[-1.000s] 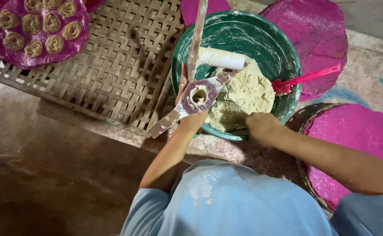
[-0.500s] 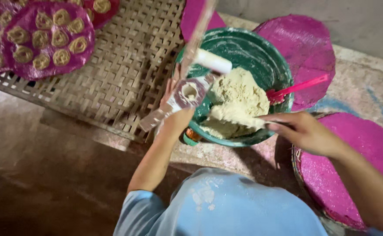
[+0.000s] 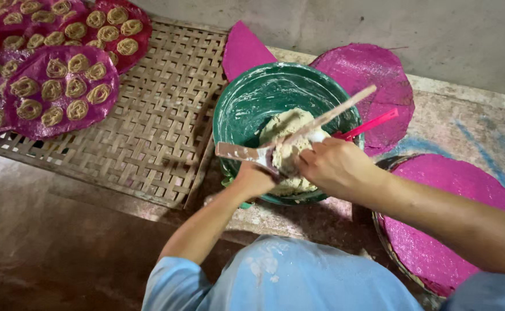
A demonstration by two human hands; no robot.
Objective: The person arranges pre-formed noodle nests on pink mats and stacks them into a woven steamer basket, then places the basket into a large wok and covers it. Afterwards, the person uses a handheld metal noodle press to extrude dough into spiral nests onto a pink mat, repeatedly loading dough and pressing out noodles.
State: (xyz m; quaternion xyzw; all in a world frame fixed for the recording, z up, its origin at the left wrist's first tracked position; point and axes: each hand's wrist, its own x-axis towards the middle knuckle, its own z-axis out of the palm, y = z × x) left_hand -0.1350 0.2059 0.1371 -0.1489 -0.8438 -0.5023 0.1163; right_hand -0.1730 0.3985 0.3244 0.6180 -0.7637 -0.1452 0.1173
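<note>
Loading step, looks like: left hand [image 3: 252, 179] grips the wooden dough press [image 3: 275, 152] over the green bowl [image 3: 247, 106], right hand [image 3: 334, 167] fingers closed, stuffing dough [image 3: 284, 124] in. Packing it evenly probably matters next.

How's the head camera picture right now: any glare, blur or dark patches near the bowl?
Head view: soft, even light with no hard glare; the green bowl and dough look sharp; the right hand and the wooden press held by the left hand show only slight softness; the floor at lower left falls into dim shadow; the pink mats have a mild sheen.
</note>
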